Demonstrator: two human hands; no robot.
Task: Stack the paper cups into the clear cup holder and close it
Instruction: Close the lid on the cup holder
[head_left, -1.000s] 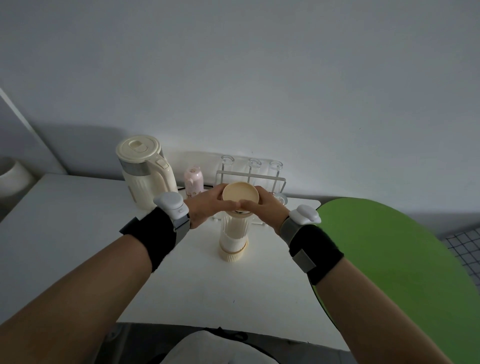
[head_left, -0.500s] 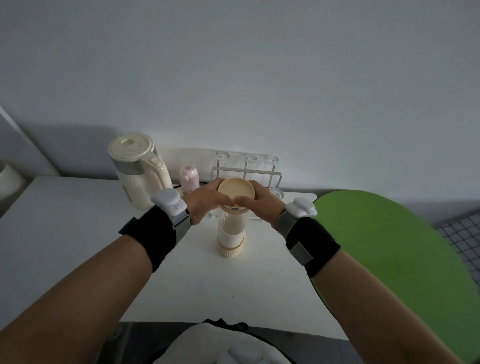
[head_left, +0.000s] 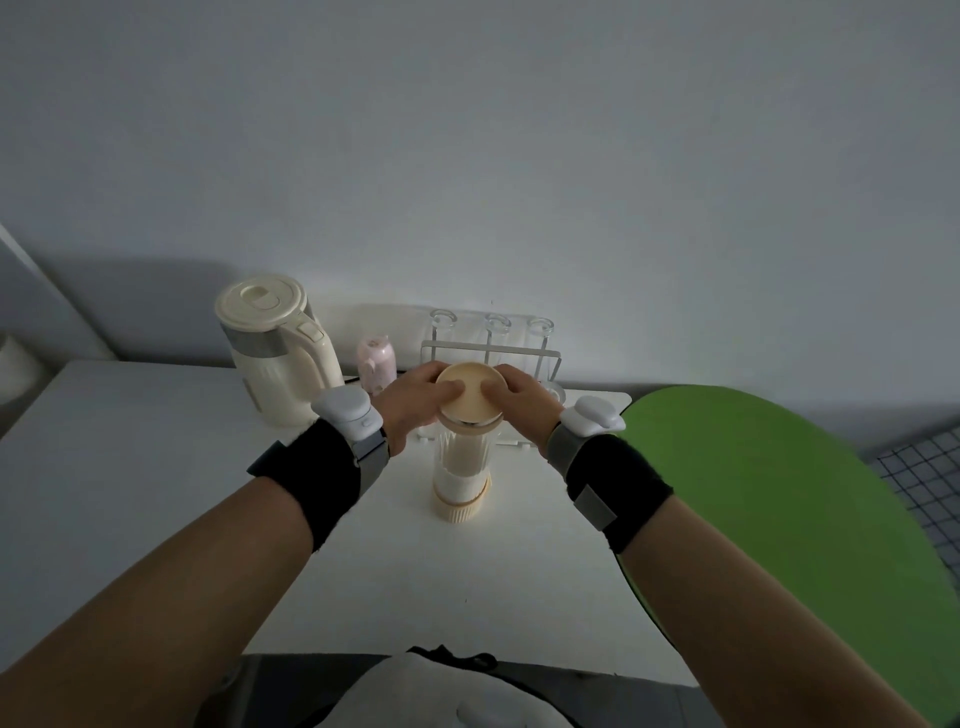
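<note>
The clear cup holder (head_left: 462, 470) stands upright on the white table (head_left: 156, 467), on a cream ribbed base, with a stack of white paper cups (head_left: 460, 483) inside it. A round cream lid (head_left: 471, 397) sits on its top. My left hand (head_left: 413, 402) grips the lid's left side with the thumb lying across the top. My right hand (head_left: 519, 397) grips the right side, thumb also on top. The holder's rim is hidden under the lid and fingers.
A cream electric kettle (head_left: 278, 353) stands at the back left, a small pink bottle (head_left: 375, 364) beside it. A white wire rack with upturned glasses (head_left: 491, 343) is behind the holder. A green round surface (head_left: 779, 519) borders the table's right edge.
Both hands stayed on the lid above the holder. My thumbs have moved onto the lid's top face, and the lid sits lower against the holder's top.
</note>
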